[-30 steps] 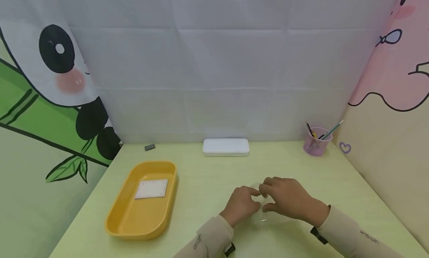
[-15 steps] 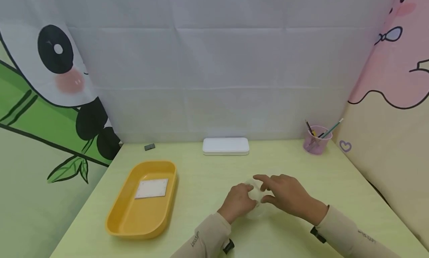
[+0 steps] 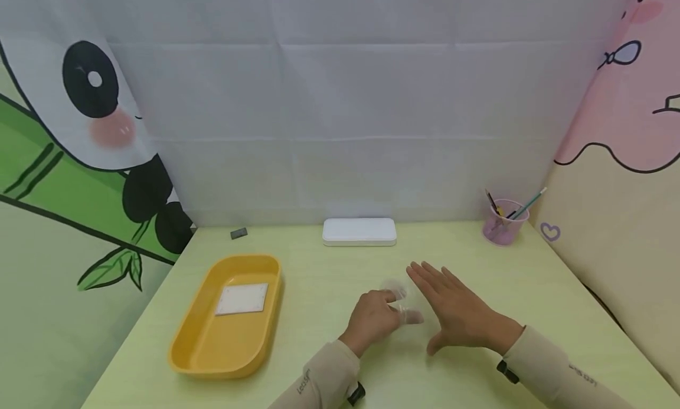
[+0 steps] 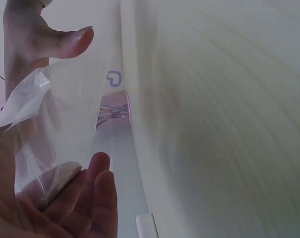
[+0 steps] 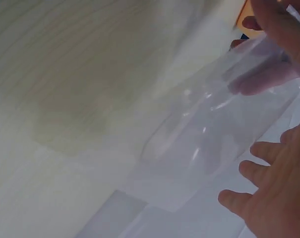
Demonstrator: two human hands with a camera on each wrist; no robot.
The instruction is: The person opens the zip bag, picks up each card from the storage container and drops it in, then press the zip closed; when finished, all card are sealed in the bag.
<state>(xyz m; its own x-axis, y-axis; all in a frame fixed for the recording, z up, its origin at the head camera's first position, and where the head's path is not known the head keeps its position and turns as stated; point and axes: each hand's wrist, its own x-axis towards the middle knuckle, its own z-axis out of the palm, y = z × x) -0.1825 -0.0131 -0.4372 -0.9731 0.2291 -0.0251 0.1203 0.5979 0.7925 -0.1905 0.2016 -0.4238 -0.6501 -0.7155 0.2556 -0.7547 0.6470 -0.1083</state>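
Note:
A clear plastic bag (image 4: 70,89) hangs on my left hand (image 3: 372,317), whose index finger and thumb are inside it and spread apart in the head view. In the left wrist view, the other left fingers (image 4: 102,198) lie outside the film. My right hand (image 3: 462,311) is just right of the bag, fingers extended and thumb apart, with nothing in its grip. The right wrist view has the loose film (image 5: 189,144) stretching past the right fingers (image 5: 259,173); whether they touch it I cannot tell.
A yellow tray (image 3: 212,356) on the left holds a white rectangular card-like piece (image 3: 241,298). Along the back of the table stand a small dark grey block (image 3: 239,233), a white case (image 3: 359,232) and a pink mesh cup (image 3: 502,229) with pencils.
My right hand has moved away from the bag, its fingers going from bent to straight. My left thumb and index finger have gone into the bag and spread apart.

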